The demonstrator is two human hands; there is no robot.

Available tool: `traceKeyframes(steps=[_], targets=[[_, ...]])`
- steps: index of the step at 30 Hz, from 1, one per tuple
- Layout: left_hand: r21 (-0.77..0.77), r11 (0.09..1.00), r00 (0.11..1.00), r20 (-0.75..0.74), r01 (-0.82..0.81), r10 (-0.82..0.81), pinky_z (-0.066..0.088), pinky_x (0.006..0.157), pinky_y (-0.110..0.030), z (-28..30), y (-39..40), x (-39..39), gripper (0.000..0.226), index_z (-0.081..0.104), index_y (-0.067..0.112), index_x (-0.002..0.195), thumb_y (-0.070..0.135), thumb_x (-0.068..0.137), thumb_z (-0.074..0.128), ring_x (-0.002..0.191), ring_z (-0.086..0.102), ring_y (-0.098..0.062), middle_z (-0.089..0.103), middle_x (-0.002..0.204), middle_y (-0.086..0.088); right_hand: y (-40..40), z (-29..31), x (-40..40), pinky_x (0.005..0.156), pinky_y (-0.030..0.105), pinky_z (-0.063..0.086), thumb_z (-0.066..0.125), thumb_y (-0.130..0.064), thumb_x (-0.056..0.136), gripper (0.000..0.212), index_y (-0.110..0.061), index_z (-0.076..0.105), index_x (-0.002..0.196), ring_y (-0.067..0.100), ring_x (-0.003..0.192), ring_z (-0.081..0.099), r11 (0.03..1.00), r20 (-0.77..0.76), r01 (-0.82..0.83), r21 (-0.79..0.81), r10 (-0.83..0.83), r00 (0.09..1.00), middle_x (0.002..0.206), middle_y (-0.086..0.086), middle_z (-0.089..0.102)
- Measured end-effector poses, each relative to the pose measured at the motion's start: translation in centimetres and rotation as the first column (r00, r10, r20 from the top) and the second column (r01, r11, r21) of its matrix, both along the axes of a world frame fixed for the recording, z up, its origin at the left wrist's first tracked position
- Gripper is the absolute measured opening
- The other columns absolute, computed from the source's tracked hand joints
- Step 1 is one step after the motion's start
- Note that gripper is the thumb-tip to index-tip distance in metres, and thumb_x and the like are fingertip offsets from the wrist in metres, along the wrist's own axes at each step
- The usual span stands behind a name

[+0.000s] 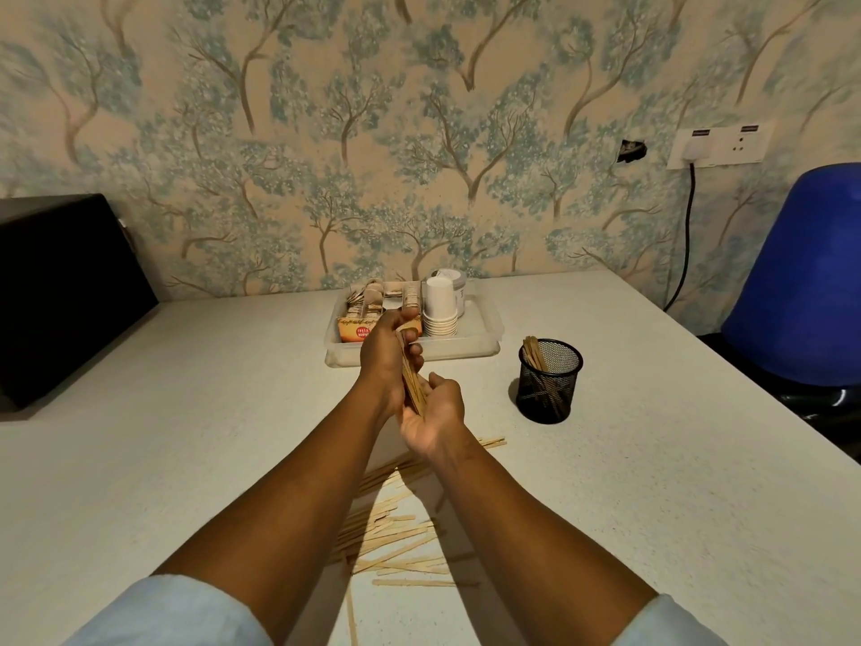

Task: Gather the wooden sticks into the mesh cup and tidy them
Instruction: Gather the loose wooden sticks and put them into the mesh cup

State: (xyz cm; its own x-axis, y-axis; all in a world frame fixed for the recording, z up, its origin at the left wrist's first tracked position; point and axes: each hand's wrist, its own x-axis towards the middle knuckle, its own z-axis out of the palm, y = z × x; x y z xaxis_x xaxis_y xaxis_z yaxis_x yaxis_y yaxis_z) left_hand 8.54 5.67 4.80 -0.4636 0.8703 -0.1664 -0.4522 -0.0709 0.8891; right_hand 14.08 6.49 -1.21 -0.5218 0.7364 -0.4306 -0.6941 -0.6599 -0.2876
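Holding one bundle of wooden sticks [413, 383] upright above the table [652, 459], both hands meet at the middle of the view. The left hand [389, 354] wraps the upper part of the bundle, fingers curled round it and thumb pressed over the top. The right hand [435, 414] sits lower, palm turned up, cupping the bundle's bottom end with its fingers bent round the sticks. Both forearms reach forward from rolled pale sleeves [177, 613], the wrists close together.

One black mesh cup [550, 380] stands to the right of the hands, well apart from them, with a few sticks leaning inside against its left wall; their exact number cannot be told. A loose pile of sticks [396, 538] lies scattered on the table beneath the forearms, crossing one another, far too many and too overlapped to count.

Behind the hands sits one clear plastic tray [484, 347]. It holds one stack of white paper cups [440, 310], one white lidded jar [449, 279] and packets in compartments. One black box [60, 296] stands at the left edge, one blue chair [801, 282] at the right, and one wall socket [717, 144] has a black cord plugged in.
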Motion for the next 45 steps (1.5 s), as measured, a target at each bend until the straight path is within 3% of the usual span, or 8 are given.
traceKeyframes(steps=[5, 8, 11, 15, 23, 34, 41, 45], targets=[[-0.041, 0.999, 0.999, -0.043, -0.013, 0.012, 0.017, 0.043, -0.024, -0.1, 0.3, 0.6, 0.047, 0.044, 0.02, 0.061, 0.042, 0.102, 0.041, 0.04, 0.021, -0.009, 0.029, 0.05, 0.006, 0.2, 0.3, 0.3, 0.074, 0.032, 0.057, 0.037, -0.025, 0.101, 0.034, -0.005, 0.064, 0.096, 0.024, 0.08, 0.069, 1.0, 0.065, -0.013, 0.015, 0.012, 0.998, 0.084, 0.013, 0.071], [-0.04, 0.999, 0.996, -0.09, -0.019, 0.016, 0.016, 0.04, -0.022, 0.1, 0.7, 0.7, 0.039, 0.04, 0.02, 0.064, 0.027, 0.102, 0.036, 0.039, 0.019, -0.009, 0.028, 0.05, 0.005, 0.3, 0.6, 0.7, 0.058, 0.029, 0.058, 0.041, -0.021, 0.099, 0.03, -0.005, 0.064, 0.091, 0.024, 0.07, 0.07, 0.999, 0.089, -0.033, 0.041, 0.029, 0.996, 0.072, 0.012, 0.072], [-0.019, 1.0, 0.994, -0.109, -0.006, 0.004, 0.014, 0.04, -0.02, 0.2, 1.3, 0.7, 0.029, 0.047, 0.018, 0.076, 0.017, 0.101, 0.033, 0.037, 0.017, -0.007, 0.025, 0.045, 0.008, 0.7, 0.8, 1.3, 0.064, 0.034, 0.058, 0.041, -0.017, 0.097, 0.028, -0.007, 0.066, 0.092, 0.026, 0.079, 0.067, 0.98, 0.192, -0.123, 0.154, 0.093, 0.977, 0.082, 0.014, 0.07], [-0.02, 1.0, 0.981, -0.196, -0.009, 0.005, 0.015, 0.038, -0.018, 0.4, 2.1, 0.4, 0.028, 0.047, 0.02, 0.08, 0.017, 0.102, 0.029, 0.035, 0.019, -0.006, 0.027, 0.043, 0.01, 1.4, 1.3, 3.2, 0.085, 0.044, 0.057, 0.043, -0.018, 0.094, 0.027, -0.009, 0.068, 0.087, 0.025, 0.08, 0.069, 0.889, 0.462, -0.313, 0.334, 0.135, 0.877, 0.087, 0.011, 0.071], [0.031, 0.999, 0.94, -0.34, 0.03, -0.018, 0.026, 0.046, -0.024, 0.3, 3.4, 1.6, 0.026, 0.047, 0.018, 0.082, 0.014, 0.102, 0.031, 0.045, 0.031, -0.01, 0.032, 0.043, 0.01, 3.0, 3.1, 7.5, 0.074, 0.028, 0.047, 0.058, -0.023, 0.085, 0.016, -0.023, 0.071, 0.095, 0.012, 0.086, 0.065, 0.635, 0.776, -0.584, 0.506, -0.04, 0.63, 0.088, -0.005, 0.073], [0.097, 0.989, 0.942, -0.325, 0.115, -0.078, 0.033, 0.053, -0.025, 1.1, 5.4, 7.2, 0.03, 0.048, 0.019, 0.081, 0.028, 0.107, 0.035, 0.054, 0.036, -0.012, 0.033, 0.047, 0.009, 5.3, 4.8, 12.3, 0.055, 0.007, 0.048, 0.065, -0.006, 0.089, 0.016, -0.004, 0.073, 0.103, 0.008, 0.07, 0.063, 0.485, 0.748, -0.571, 0.662, -0.394, 0.533, 0.091, 0.014, 0.072], [0.105, 0.973, 0.905, -0.399, 0.206, -0.148, 0.044, 0.065, -0.026, 1.8, 7.2, 10.1, 0.036, 0.055, 0.019, 0.091, 0.046, 0.107, 0.037, 0.065, 0.048, -0.012, 0.044, 0.063, 0.004, 7.5, 5.4, 14.9, 0.085, 0.032, 0.057, 0.064, -0.007, 0.089, 0.015, -0.007, 0.075, 0.1, 0.019, 0.086, 0.069, 0.527, 0.731, -0.507, 0.682, -0.471, 0.494, 0.089, 0.006, 0.072], [0.069, 0.962, 0.822, -0.538, 0.265, -0.187, 0.048, 0.074, -0.025, 1.8, 8.0, 10.8, 0.02, 0.059, 0.02, 0.107, 0.032, 0.108, 0.042, 0.08, 0.056, -0.015, 0.059, 0.084, 0.002, 8.8, 5.2, 16.0, 0.076, 0.032, 0.052, 0.063, -0.017, 0.09, 0.016, -0.007, 0.075, 0.092, 0.018, 0.08, 0.065, 0.512, 0.726, -0.531, 0.675, -0.592, 0.351, 0.09, 0.012, 0.074]])
